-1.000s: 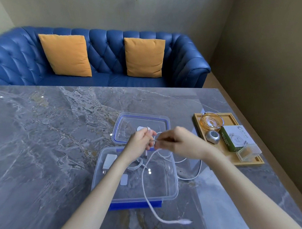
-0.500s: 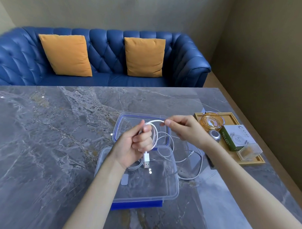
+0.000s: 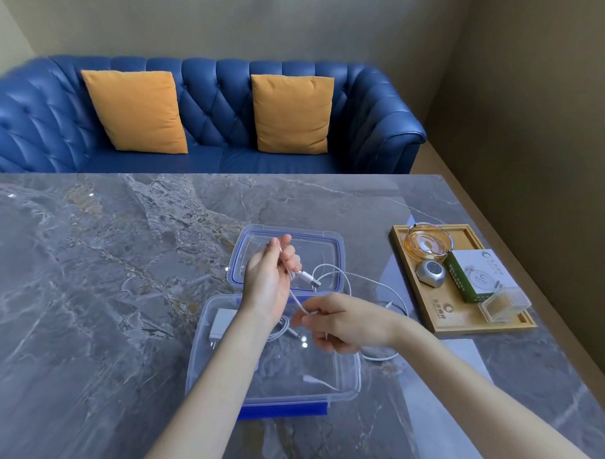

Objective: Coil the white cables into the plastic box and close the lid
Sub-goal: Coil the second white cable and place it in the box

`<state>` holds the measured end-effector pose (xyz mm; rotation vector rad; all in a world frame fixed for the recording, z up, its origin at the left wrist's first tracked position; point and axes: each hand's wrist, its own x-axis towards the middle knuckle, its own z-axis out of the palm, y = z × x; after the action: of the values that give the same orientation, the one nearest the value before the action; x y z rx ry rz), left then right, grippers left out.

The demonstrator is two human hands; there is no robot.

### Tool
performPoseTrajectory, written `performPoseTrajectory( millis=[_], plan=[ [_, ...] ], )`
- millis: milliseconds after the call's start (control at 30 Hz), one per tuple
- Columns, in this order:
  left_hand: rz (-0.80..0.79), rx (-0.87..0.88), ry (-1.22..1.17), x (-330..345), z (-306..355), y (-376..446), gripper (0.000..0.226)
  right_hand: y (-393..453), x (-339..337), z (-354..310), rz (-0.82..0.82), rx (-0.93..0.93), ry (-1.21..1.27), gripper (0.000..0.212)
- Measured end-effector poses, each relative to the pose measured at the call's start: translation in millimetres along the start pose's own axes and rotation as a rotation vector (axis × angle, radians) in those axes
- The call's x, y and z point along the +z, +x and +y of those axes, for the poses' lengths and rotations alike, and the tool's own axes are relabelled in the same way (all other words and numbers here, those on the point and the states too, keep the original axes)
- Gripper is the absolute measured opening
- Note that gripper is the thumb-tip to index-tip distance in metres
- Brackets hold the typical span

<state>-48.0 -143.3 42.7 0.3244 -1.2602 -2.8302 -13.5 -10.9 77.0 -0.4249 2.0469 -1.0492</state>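
A clear plastic box (image 3: 349, 385) with a blue front clip stands open on the marble table. Its clear, blue-rimmed lid (image 3: 331, 240) lies flat just behind it. My left hand (image 3: 268, 279) is raised over the box's far edge, closed around a loop of white cable (image 3: 361, 277) whose USB plug sticks out to the right. My right hand (image 3: 346, 322) pinches the same cable lower down, over the box. More cable trails onto the table at the right. A white charger (image 3: 222, 324) and another coiled cable lie inside the box at the left.
A wooden tray (image 3: 438, 320) at the right holds a glass ashtray (image 3: 429, 242), a small silver device (image 3: 430, 273), a green-and-white carton (image 3: 478, 275) and a clear toothpick box (image 3: 504, 303). A blue sofa (image 3: 212, 119) with two orange cushions stands beyond the table.
My right hand has dropped from above the lid to below my left hand, carrying the cable down around it. My left hand has turned, so the USB plug now points right.
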Motion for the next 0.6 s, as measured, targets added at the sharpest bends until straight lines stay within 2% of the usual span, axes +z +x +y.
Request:
performPoseTrajectory(
  millis=[67,133,200,300,433,533,600],
  plan=[
    [0.001,0.101,0.219,-2.2,-3.2,0.1,0.029,-5.9,-1.9,-5.7,-0.004,-0.018,-0.052,0.025],
    [-0.027,0.158,0.508,-7.1,-3.4,-1.6,0.028,-9.7,-10.5,-11.1,0.079,-0.054,-0.124,0.024],
    [-0.115,0.126,0.733,-11.8,-3.7,-7.2,0.028,-12.2,-24.7,-14.8,0.182,-0.117,-0.258,0.024],
    [-0.259,0.016,0.857,-12.7,-3.3,-18.5,0.029,-13.4,-45.5,-15.4,0.31,-0.207,-0.395,0.023],
    [-0.385,-0.149,0.771,-5.0,1.3,-28.3,0.038,-5.0,-57.8,-9.3,0.447,-0.292,-0.39,0.018],
    [-0.424,-0.387,0.382,-0.1,10.4,-29.2,0.049,3.9,-60.2,0.1,0.523,-0.366,-0.216,0.015],
    [-0.421,-0.474,0.135,4.0,15.8,-29.1,0.046,7.9,-54.1,5.9,0.519,-0.394,-0.061,0.021]
  ],
)
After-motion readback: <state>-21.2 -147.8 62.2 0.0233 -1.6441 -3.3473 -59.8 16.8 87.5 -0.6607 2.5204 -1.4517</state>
